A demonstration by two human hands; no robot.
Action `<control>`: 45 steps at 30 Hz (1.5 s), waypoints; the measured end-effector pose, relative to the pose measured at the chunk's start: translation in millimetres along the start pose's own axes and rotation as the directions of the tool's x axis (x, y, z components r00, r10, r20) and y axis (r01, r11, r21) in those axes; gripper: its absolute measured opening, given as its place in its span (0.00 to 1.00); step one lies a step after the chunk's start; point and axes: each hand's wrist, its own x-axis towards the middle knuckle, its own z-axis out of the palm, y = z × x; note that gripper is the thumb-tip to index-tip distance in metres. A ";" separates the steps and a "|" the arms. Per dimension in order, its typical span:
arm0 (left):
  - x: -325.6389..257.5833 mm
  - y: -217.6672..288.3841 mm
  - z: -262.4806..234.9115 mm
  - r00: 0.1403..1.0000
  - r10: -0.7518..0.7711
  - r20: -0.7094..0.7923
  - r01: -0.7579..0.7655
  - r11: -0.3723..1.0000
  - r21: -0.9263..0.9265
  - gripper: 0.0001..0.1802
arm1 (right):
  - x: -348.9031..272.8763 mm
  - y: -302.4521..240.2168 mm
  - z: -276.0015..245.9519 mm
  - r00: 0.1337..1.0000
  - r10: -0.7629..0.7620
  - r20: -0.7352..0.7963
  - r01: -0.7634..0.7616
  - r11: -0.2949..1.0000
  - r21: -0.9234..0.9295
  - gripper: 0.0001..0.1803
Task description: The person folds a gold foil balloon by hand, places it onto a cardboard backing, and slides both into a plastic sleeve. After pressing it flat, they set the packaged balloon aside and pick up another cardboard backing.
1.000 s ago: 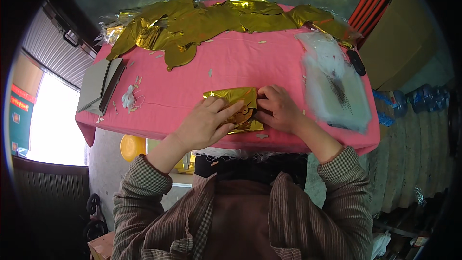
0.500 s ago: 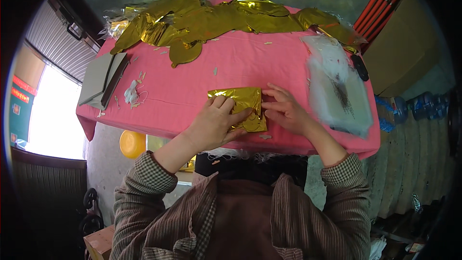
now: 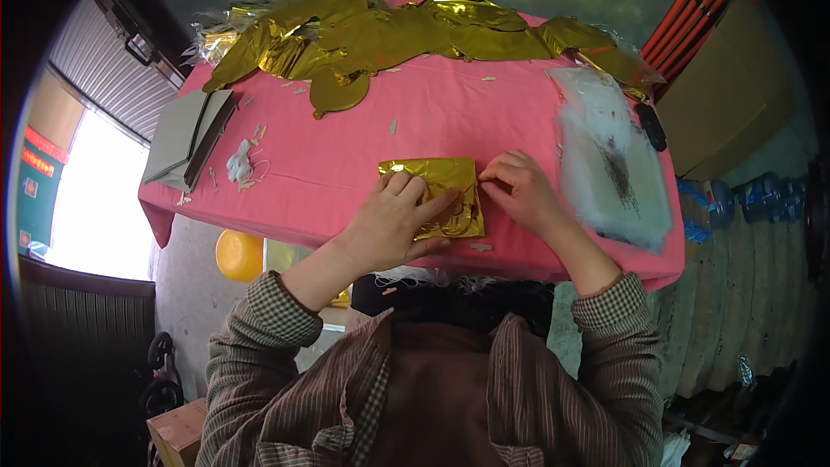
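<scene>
A shiny gold foil balloon [image 3: 458, 171], folded into a flat, roughly square packet, lies near the table's front edge. My left hand [image 3: 389, 218] rests on its left part and holds it down, index finger stretched across the foil, other fingers curled. Just off the packet's right edge, my right hand [image 3: 522, 191] is closed in a pinch, thumb and index together. Whether anything sits between those fingertips I cannot make out. A small pale paper tab [image 3: 481, 247] lies below the packet.
More flat gold foil balloons [image 3: 380, 43] spread along the far edge of the pink-covered table [image 3: 303, 151]. Clear plastic bags [image 3: 618, 182] and a black object [image 3: 650, 126] lie right. Grey boards [image 3: 186, 143] and white string [image 3: 239, 164] lie left; a yellow bowl [image 3: 239, 255] stands below.
My right hand has drawn slightly right, off the packet's edge, and its spread fingers have closed into a pinch. My left hand stays on the foil.
</scene>
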 end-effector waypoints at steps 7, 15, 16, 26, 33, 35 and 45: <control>0.4 -5.0 -3.7 0.999 -0.026 -0.046 0.020 0.991 -0.129 0.40 | 17.5 7.6 2.2 0.990 -0.110 0.088 0.111 0.994 -0.005 0.14; 1.4 -5.7 -8.1 0.999 -0.015 -0.030 0.011 0.991 -0.136 0.38 | 39.6 16.3 1.8 0.937 -0.196 0.289 0.196 0.980 0.031 0.12; 0.9 -6.2 -7.7 0.999 -0.013 -0.030 0.009 0.991 -0.135 0.38 | 40.7 14.6 2.6 0.927 -0.250 0.281 0.266 0.964 -0.021 0.08; 0.2 -0.5 -3.1 1.000 -0.017 0.008 0.018 0.997 -0.079 0.32 | 32.2 6.6 8.0 0.815 -0.546 0.195 0.574 0.709 -0.409 0.04; 0.6 -0.9 -2.0 0.998 -0.024 0.055 0.027 0.998 -0.050 0.34 | 21.3 8.2 7.0 0.828 -0.462 0.316 0.560 0.681 -0.472 0.08; 0.2 0.3 -0.3 0.999 -0.024 0.045 0.026 0.999 -0.038 0.34 | 12.9 6.0 4.6 0.858 -0.423 0.292 0.514 0.702 -0.492 0.19; -6.8 1.1 8.2 0.999 0.002 -0.033 -0.002 1.000 -0.009 0.33 | -9.7 3.7 -8.7 0.920 -0.035 0.390 0.105 0.982 -0.159 0.25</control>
